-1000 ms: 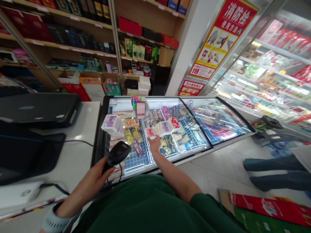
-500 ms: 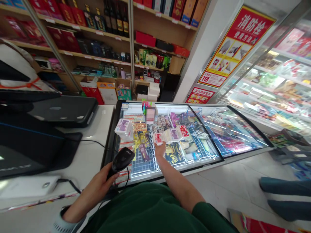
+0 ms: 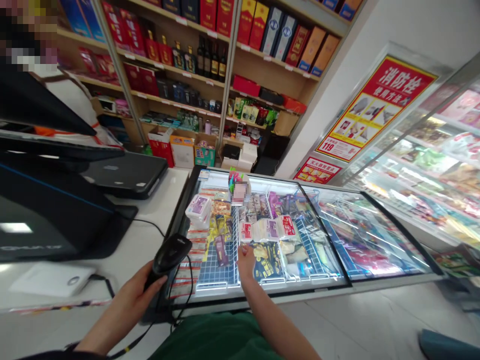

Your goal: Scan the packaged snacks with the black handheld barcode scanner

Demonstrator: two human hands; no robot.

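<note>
My left hand (image 3: 140, 295) is wrapped round the handle of a black barcode scanner (image 3: 170, 252), whose cord hangs down beside the freezer. My right hand (image 3: 246, 260) is over the glass lid, its fingers curled in with nothing visible in them. Just beyond its fingertips lies a white pack with a red label (image 3: 246, 231), apart from the hand. To the right of that pack are a stack of packs with purple labels (image 3: 268, 230) and another red-labelled pack (image 3: 288, 227). A separate stack of purple-labelled packs (image 3: 198, 210) sits at the lid's left.
The chest freezer (image 3: 296, 297) holds wire baskets of bagged food under glass. A colourful item (image 3: 235, 177) stands at its back edge. On the left counter are a black checkout machine (image 3: 48, 210) and a white device (image 3: 54, 279). Bottle shelves (image 3: 187, 72) line the back, and a person (image 3: 71, 100) is at upper left.
My right hand has drawn back from the red-labelled pack, towards me, and its fingers are curled. My left hand with the scanner has shifted left and down. The camera view has tilted up.
</note>
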